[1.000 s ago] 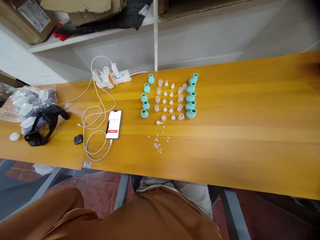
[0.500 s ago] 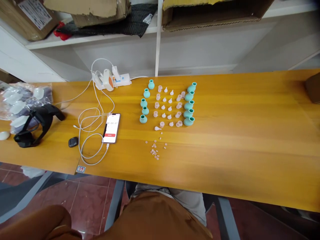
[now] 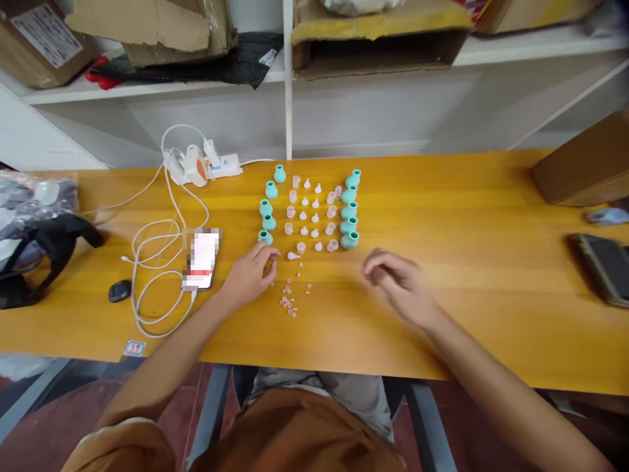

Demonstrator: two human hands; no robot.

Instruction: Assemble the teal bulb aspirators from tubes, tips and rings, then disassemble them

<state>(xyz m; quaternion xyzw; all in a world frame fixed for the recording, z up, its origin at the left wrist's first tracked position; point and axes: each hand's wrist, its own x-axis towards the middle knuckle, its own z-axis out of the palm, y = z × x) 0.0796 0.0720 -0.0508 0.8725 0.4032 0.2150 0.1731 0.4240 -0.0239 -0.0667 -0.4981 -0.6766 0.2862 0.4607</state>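
Observation:
Several teal bulbs stand in two columns, one on the left (image 3: 268,206) and one on the right (image 3: 350,210), on the yellow wooden table (image 3: 472,262). Between them lie rows of small pale pink cups and cones (image 3: 309,213). A scatter of tiny pink rings (image 3: 289,298) lies nearer to me. My left hand (image 3: 249,275) rests on the table just below the nearest left teal bulb, fingers loosely curled, holding nothing I can make out. My right hand (image 3: 399,285) hovers low over the table right of the rings, blurred, fingers bent.
A phone (image 3: 200,259) with white cables (image 3: 152,262) lies left of my left hand, a power strip (image 3: 206,165) behind it. A black strap device (image 3: 44,252) and plastic bags sit far left. A brown box (image 3: 584,160) and dark phone (image 3: 602,265) lie far right. Shelves with cartons behind.
Both my arms have come into view and reached onto the table; earlier no hands were over it. The view has shifted right, showing the brown box and dark phone.

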